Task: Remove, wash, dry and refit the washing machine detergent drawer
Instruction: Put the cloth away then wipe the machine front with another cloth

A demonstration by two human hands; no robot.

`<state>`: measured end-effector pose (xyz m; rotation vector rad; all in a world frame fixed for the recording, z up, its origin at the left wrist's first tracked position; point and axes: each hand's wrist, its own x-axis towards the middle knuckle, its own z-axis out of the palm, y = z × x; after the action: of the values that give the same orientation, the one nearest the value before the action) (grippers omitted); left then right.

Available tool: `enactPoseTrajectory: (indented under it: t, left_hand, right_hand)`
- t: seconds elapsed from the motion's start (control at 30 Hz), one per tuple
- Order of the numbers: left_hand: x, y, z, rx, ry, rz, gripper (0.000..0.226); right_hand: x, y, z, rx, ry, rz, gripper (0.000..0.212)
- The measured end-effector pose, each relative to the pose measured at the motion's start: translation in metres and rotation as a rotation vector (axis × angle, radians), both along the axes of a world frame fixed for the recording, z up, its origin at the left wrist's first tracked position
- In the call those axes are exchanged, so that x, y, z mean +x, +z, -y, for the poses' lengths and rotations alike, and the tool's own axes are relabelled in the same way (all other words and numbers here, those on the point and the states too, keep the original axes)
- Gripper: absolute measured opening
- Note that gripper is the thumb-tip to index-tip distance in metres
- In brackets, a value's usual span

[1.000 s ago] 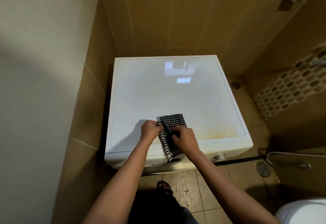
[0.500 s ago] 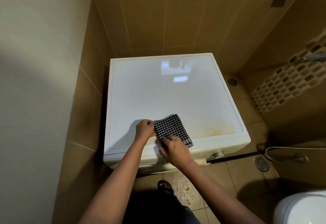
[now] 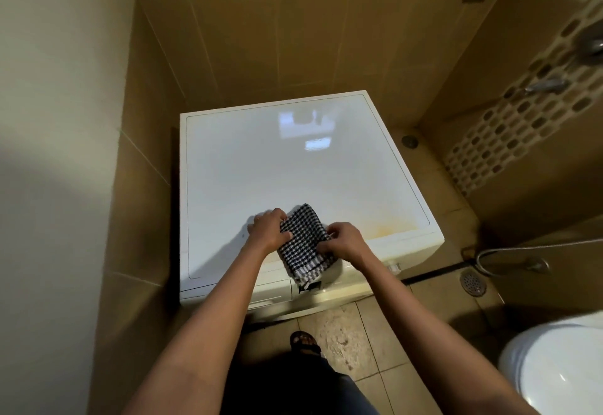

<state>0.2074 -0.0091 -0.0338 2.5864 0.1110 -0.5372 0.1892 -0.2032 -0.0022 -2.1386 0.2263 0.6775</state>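
A white washing machine [image 3: 293, 160] stands in a tiled corner, seen from above. A black-and-white checked cloth [image 3: 305, 243] lies folded on its top near the front edge, one end hanging over the front panel. My left hand [image 3: 267, 228] grips the cloth's left edge with curled fingers. My right hand [image 3: 344, 240] pinches its right edge. The detergent drawer front [image 3: 270, 292] shows at the machine's upper left front, flush with the panel.
Tiled walls close in on the left and behind the machine. A white toilet [image 3: 554, 372] sits at the lower right. A floor drain [image 3: 472, 282] and a metal hose [image 3: 509, 261] lie right of the machine. My sandalled foot [image 3: 303, 343] is on the floor below.
The cloth was folded over and now hangs further down over the front edge. My right hand moved from its lower corner to its right edge. The camera moved back a little.
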Motion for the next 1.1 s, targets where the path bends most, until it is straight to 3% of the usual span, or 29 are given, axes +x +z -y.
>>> enactPoseTrajectory:
  t: [0.07,0.2,0.27,0.33,0.43,0.57,0.63,0.7,0.8,0.9,0.97,1.1]
  left_hand:
    - [-0.003,0.005,-0.001,-0.109,-0.026,-0.075,0.043]
    - [-0.017,0.027,0.006,-0.739,0.092,-0.264,0.015]
    - [-0.023,0.041,0.018,-0.987,0.091,-0.335,0.020]
    - [-0.027,0.055,0.035,-1.200,0.100,-0.428,0.032]
    - [-0.035,0.076,0.072,-1.366,0.106,-0.469,0.033]
    - [-0.050,0.092,0.129,-1.369,0.043,-0.440,0.034]
    - [-0.057,0.094,0.153,-1.275,-0.035,-0.433,0.034]
    - [-0.064,0.095,0.177,-1.120,-0.126,-0.402,0.039]
    - [-0.072,0.101,0.212,-0.931,-0.256,-0.329,0.042]
    - [-0.080,0.118,0.264,-0.854,-0.326,-0.288,0.023]
    - [-0.084,0.132,0.302,-0.863,-0.229,-0.298,0.035]
    - [-0.092,0.160,0.396,-0.976,-0.127,-0.358,0.047]
  right_hand:
    - [-0.001,0.016,0.011,0.229,-0.075,-0.060,0.018]
    - [-0.001,0.055,0.049,0.475,-0.002,-0.149,0.018]
    - [-0.003,0.072,0.078,0.658,-0.009,-0.193,0.020]
    - [-0.012,0.080,0.104,0.954,-0.162,-0.220,0.043]
    - [-0.037,0.078,0.123,1.316,-0.421,-0.188,0.078]
    - [-0.077,0.056,0.125,1.573,-0.759,-0.094,0.082]
    - [-0.096,0.043,0.134,1.662,-0.832,-0.102,0.083]
    - [-0.118,0.037,0.155,1.749,-0.838,-0.058,0.099]
    - [-0.145,0.034,0.199,1.617,-0.907,0.033,0.108]
    - [-0.167,0.056,0.249,1.588,-0.895,0.174,0.080]
    - [-0.178,0.080,0.278,1.561,-0.909,0.253,0.057]
    - [-0.199,0.132,0.359,1.529,-0.986,0.474,0.042]
